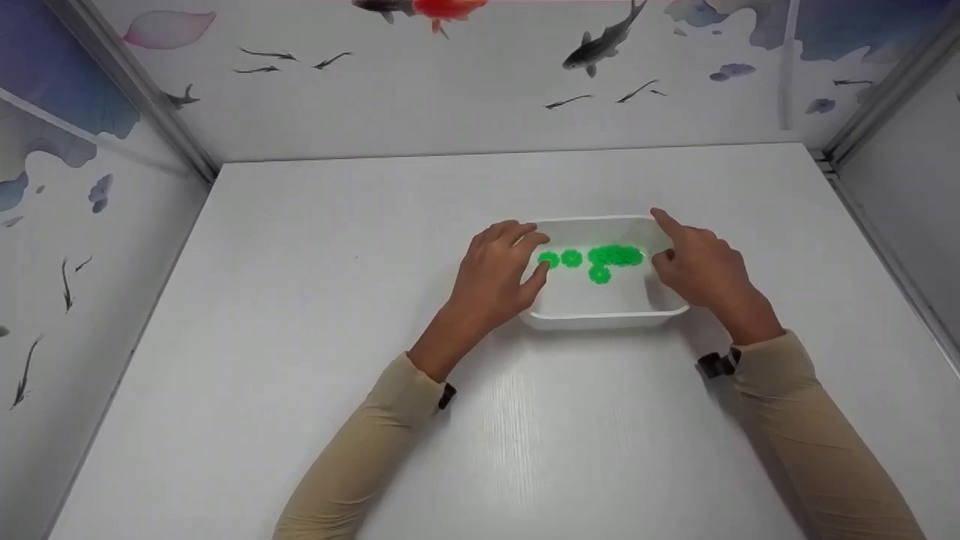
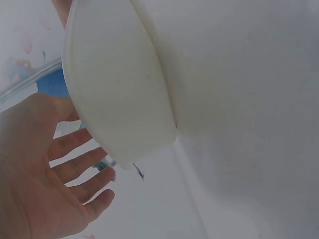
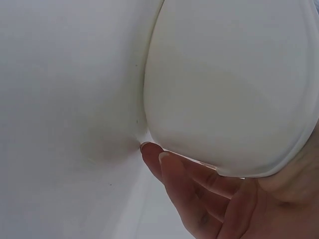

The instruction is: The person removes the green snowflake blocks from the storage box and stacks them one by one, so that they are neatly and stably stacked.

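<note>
A white plastic box [image 1: 606,318] stands on the table, with several green flower-shaped pieces [image 1: 616,256] inside it. My left hand [image 1: 499,274] reaches over the box's left end, thumb and fingers spread apart. Its thumb tip is right at the leftmost green piece [image 1: 553,259]. In the left wrist view the fingers [image 2: 82,164] are loosely bent beside the box's rim. My right hand [image 1: 709,266] grips the right end, thumb inside, forefinger along the back corner. From the right wrist camera, the other fingers [image 3: 199,191] lie along the outer wall near its base.
The white table [image 1: 315,315] extends around the box. Behind it stands a white panel [image 1: 480,97] with painted fish, and a similar panel [image 1: 82,247] rises on the left. A metal rail [image 1: 892,247] runs along the right edge.
</note>
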A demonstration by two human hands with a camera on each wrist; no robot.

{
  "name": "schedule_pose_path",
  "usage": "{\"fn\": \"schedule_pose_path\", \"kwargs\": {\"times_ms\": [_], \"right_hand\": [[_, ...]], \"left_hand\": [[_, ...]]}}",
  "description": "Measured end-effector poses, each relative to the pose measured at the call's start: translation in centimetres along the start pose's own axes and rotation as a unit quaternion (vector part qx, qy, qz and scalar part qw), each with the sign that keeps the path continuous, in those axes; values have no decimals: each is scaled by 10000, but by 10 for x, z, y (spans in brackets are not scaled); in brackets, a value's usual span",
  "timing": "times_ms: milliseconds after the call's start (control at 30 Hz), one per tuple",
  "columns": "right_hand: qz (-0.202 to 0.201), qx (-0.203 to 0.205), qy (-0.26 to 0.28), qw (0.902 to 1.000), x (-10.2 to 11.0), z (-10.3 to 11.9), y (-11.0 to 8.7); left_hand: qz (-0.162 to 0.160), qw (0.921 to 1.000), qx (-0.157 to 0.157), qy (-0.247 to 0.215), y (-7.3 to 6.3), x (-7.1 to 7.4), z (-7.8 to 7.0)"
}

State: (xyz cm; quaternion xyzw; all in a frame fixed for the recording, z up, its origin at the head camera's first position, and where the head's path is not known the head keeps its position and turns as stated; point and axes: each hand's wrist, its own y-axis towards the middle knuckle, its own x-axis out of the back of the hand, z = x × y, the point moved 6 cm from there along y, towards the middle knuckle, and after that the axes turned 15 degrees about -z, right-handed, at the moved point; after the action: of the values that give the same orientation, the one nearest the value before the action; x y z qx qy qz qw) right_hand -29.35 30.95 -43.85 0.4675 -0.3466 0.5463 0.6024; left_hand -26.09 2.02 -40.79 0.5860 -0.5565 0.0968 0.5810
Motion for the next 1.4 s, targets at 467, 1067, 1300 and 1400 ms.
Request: {"fn": "schedule_pose_path", "kwargs": {"times_ms": [467, 1067, 1300, 1400], "right_hand": [[-72, -77, 18, 9999, 2, 1, -1], [-84, 25, 173, 9998, -3, 1, -1], [-163, 50, 204, 9996, -3, 2, -1], [-146, 31, 225, 9996, -3, 1, -1]], "left_hand": [[748, 9968, 285, 32, 16, -27, -11], [1554, 9850, 382, 642, 30, -65, -16], [1492, 9842, 308, 904, 29, -68, -18], [1413, 9844, 222, 1021, 29, -68, -20]]}}
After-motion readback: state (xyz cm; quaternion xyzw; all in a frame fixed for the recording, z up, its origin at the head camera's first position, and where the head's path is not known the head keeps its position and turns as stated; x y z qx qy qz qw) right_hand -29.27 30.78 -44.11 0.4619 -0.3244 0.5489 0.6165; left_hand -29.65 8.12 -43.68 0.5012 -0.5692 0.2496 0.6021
